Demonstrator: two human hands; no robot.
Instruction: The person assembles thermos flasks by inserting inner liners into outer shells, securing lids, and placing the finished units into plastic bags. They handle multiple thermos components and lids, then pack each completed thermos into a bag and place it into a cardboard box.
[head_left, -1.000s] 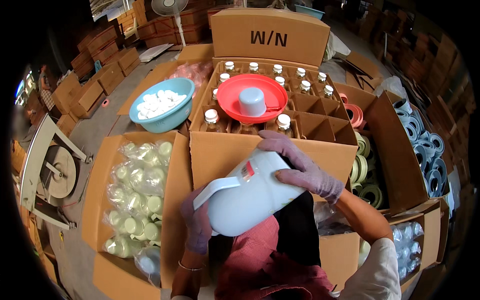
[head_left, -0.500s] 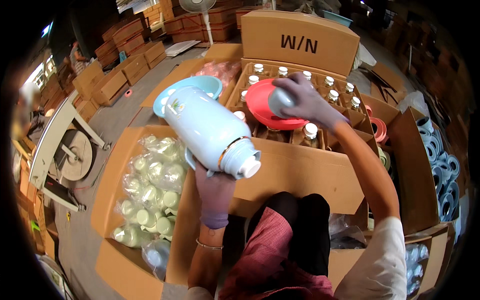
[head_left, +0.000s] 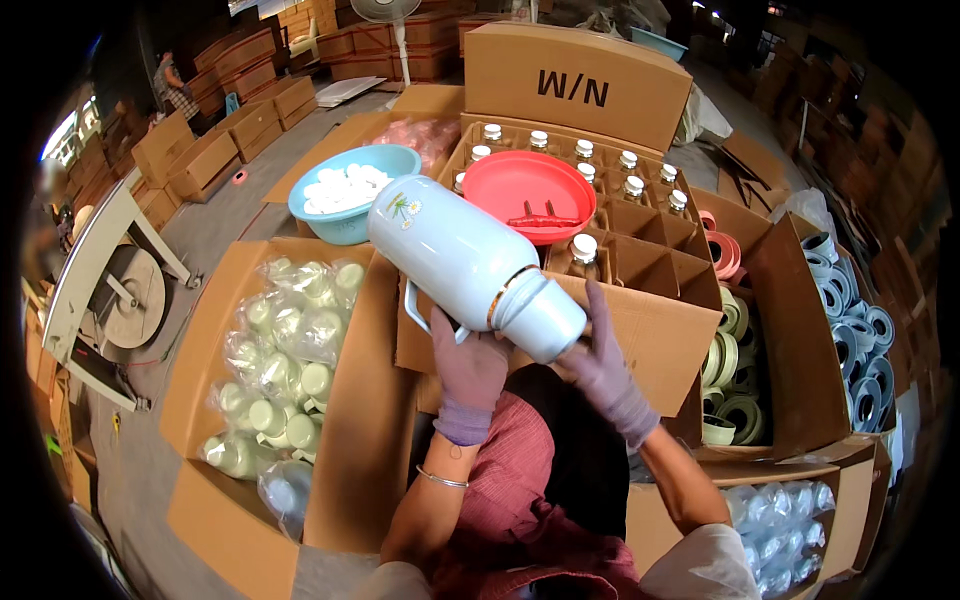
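A light blue thermos flask (head_left: 440, 245) with a flower print lies tilted across the middle, its top pointing down to the right. My gloved left hand (head_left: 470, 375) grips it from below, beside its handle. A light blue cup lid (head_left: 545, 320) covers the flask's mouth. My gloved right hand (head_left: 608, 380) has its fingers round the end of this lid. Behind the flask, a red bowl (head_left: 500, 185) with small red pieces in it rests on a divided carton (head_left: 655, 258) of glass-bodied bottles with white caps. Left of it, a blue basin (head_left: 330, 228) holds white stoppers.
On the left stands a carton with bagged pale green cups (head_left: 290, 375). To the right, cartons hold green rings (head_left: 740, 415), blue rings (head_left: 865, 385) and bagged blue parts (head_left: 785, 530). A wheeled machine (head_left: 130, 290) stands at far left. Another person (head_left: 172, 85) is in the background.
My right hand has come from above the red bowl down to the flask with the blue cup lid, which now covers the white stopper. The flask has shifted slightly right.
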